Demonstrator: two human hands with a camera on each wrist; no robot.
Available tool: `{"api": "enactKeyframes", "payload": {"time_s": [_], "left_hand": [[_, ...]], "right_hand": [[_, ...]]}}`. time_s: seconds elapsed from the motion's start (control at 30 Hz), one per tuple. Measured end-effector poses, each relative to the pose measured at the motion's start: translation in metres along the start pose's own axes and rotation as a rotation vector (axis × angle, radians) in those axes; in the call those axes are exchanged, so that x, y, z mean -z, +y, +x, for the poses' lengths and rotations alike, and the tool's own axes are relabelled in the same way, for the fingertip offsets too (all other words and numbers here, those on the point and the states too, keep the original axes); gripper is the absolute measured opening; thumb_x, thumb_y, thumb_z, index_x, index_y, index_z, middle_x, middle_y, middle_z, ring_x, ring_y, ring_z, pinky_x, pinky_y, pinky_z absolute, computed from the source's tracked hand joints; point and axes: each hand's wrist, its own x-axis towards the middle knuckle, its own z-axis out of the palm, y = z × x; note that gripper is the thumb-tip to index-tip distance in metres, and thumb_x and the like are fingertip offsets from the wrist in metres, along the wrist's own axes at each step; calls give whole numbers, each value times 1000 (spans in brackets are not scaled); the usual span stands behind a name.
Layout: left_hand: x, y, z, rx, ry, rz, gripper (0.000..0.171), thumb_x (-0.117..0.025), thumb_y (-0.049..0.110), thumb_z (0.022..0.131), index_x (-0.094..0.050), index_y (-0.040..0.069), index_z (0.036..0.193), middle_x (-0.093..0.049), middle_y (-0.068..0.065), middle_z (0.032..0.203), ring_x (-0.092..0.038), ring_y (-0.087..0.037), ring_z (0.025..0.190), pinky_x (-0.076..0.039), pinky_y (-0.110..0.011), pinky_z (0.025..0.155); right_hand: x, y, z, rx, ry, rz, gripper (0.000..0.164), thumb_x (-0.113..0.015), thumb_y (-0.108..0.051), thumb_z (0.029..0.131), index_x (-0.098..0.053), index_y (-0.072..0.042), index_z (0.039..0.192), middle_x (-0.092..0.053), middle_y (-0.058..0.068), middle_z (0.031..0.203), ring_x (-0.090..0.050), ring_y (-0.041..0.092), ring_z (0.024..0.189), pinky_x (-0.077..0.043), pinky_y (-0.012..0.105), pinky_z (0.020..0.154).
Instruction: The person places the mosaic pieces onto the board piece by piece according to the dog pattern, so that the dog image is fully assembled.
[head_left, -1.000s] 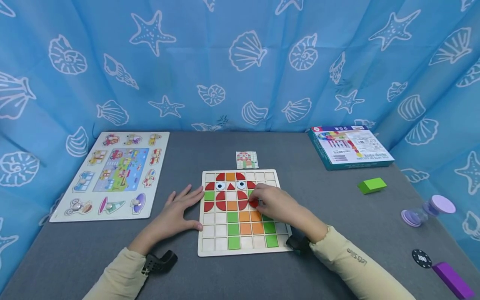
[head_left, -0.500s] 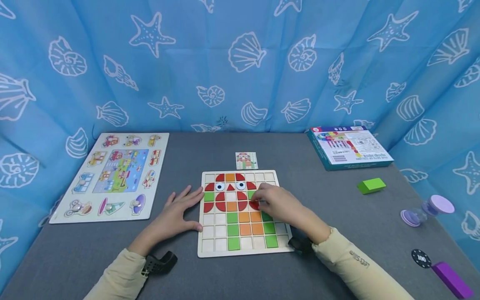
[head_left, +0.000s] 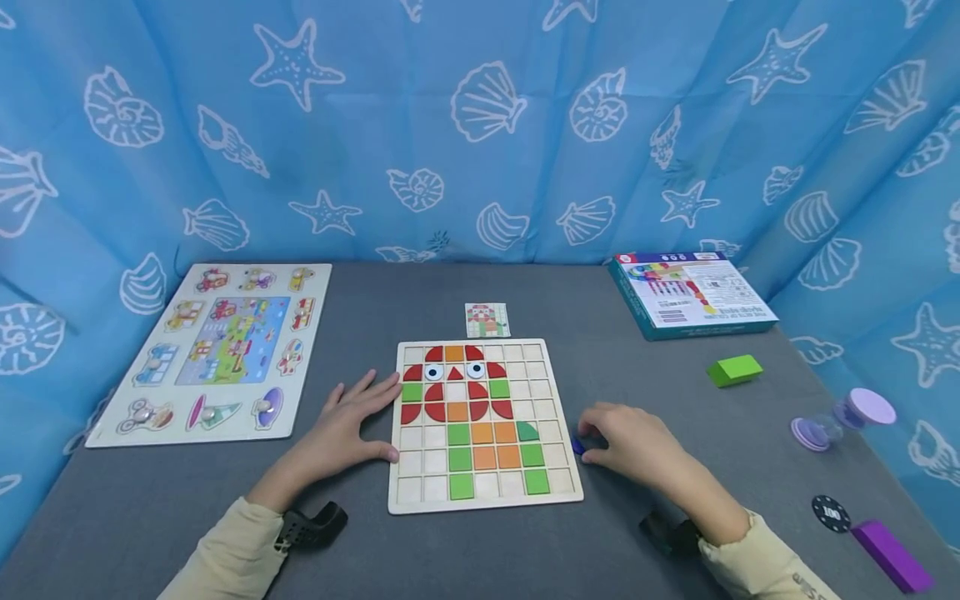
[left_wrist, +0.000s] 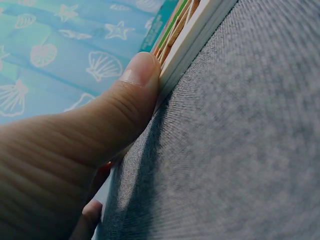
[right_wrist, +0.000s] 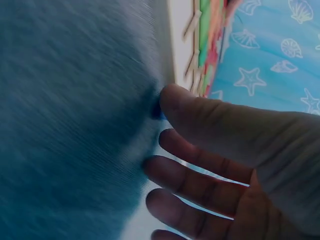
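My left hand [head_left: 347, 427] lies spread at the left edge of a wooden grid board [head_left: 564, 490], its thumb and fingertips touching the rim. On the board, red quarter rounds, green and orange squares, a red triangle [head_left: 454, 375] and two eye tiles form a figure. A green piece [head_left: 528, 431] with a cut-off corner sits in the right part. Just off the right edge, my right hand [head_left: 636, 440] is low over the table with a small dark blue piece [head_left: 577, 445] between thumb and index fingertip. Its shape is mostly hidden; the right wrist view shows it at the thumb tip.
A picture card [head_left: 487, 320] lies behind the board. A knobbed vehicle puzzle [head_left: 303, 408] is at the left, a flat game box [head_left: 708, 310] at back right. Farther right are a green block [head_left: 735, 371], a purple sand timer [head_left: 843, 421], a black disc [head_left: 831, 513] and a purple block [head_left: 891, 556].
My right hand has left the red quarter round, now lying in its cell, and moved right and nearer to the blue piece beside the board. The left hand stays at the board's edge.
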Motion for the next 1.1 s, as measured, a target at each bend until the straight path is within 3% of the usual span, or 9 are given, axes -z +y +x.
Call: {"api": "enactKeyframes", "payload": {"time_s": [0.37,0.57,0.73,1.1], "left_hand": [[-3,-1,1,19,-11,6,95,-65,63,61,-33,20,139,-25,6,145,-9,-27,136,2,-57,102],[-3,-1,0,15,1,7,95,-66,62,60,-34,19,138,-26,4,145,-10,-27,136,2,-57,102],[-4,0,-2,10,14,6,96,-65,63,59,-34,18,138,-27,2,145,-11,-29,136,1,-58,102],[-4,1,-2,7,17,0,96,-67,61,59,-34,18,138,-28,2,145,-11,-30,135,1,-58,101]], "right_hand": [[-7,6,4,66,88,10,14,-71,-13,72,-63,-19,81,-55,-8,78,-48,5,64,-41,25,55],[2,0,13,236,153,17,17,-72,-13,72,-66,-20,87,-54,-9,80,-47,5,64,-40,20,55],[2,-7,21,353,131,-17,15,-72,-14,72,-65,-22,82,-55,-9,82,-46,2,63,-40,20,54],[1,-13,28,304,47,-28,19,-73,-11,71,-67,-24,84,-56,-9,83,-44,4,63,-40,21,56]]}}
